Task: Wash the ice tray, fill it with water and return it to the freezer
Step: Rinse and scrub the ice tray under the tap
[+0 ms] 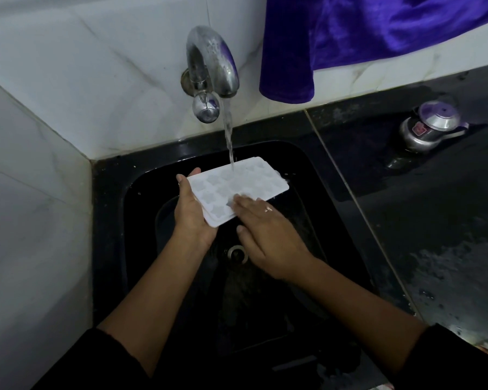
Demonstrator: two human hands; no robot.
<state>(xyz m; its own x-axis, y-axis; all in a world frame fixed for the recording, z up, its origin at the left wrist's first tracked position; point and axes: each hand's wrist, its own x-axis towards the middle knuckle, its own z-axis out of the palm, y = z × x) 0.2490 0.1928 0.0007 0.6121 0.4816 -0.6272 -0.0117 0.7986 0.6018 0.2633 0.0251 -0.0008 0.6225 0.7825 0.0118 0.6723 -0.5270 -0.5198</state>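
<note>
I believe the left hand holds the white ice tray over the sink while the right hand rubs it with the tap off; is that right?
Not quite: the head view shows the tap running onto the white ice tray; the rest stands.

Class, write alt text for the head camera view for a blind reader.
Two hands hold a white ice tray under water running from a tap over a black sink; the left hand grips its left edge, the right hand rests flat fingers on top. A purple cloth hangs behind, a metal pot stands nearby.
</note>
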